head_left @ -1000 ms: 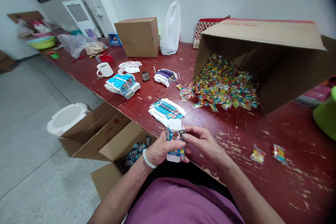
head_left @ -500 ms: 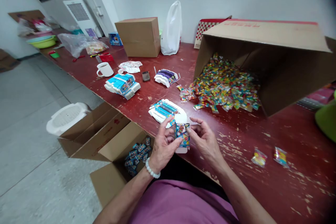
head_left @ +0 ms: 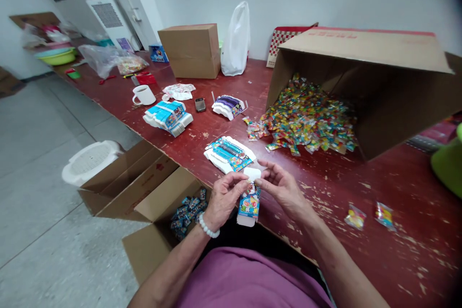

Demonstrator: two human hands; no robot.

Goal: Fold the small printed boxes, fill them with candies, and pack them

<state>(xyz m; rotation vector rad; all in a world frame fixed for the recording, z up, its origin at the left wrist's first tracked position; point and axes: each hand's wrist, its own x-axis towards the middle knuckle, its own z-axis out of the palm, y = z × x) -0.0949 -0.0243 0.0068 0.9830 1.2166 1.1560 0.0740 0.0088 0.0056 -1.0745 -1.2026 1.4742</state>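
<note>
Between both hands is a small blue printed candy box (head_left: 249,205), with a white end flap at its top and another at its bottom. My left hand (head_left: 225,199) pinches its upper left edge, thumb and fingers closed. From the other side my right hand (head_left: 283,185) grips the top near the upper flap with thumb and fingertips. Just beyond the hands lies a stack of flat blue candy boxes (head_left: 229,153). Two wrapped candies (head_left: 355,216) rest on the table to the right.
A large carton (head_left: 364,50) on its side spills wrapped candies (head_left: 310,115) onto the red table (head_left: 317,192). An open carton (head_left: 162,202) below the edge holds filled blue boxes. Bundled blue boxes (head_left: 168,115), purple boxes (head_left: 228,106) and a mug (head_left: 144,95) stand farther back.
The candy box has dropped slightly toward me, and its white top flap now stands up. Both hands have shifted to the box's top end.
</note>
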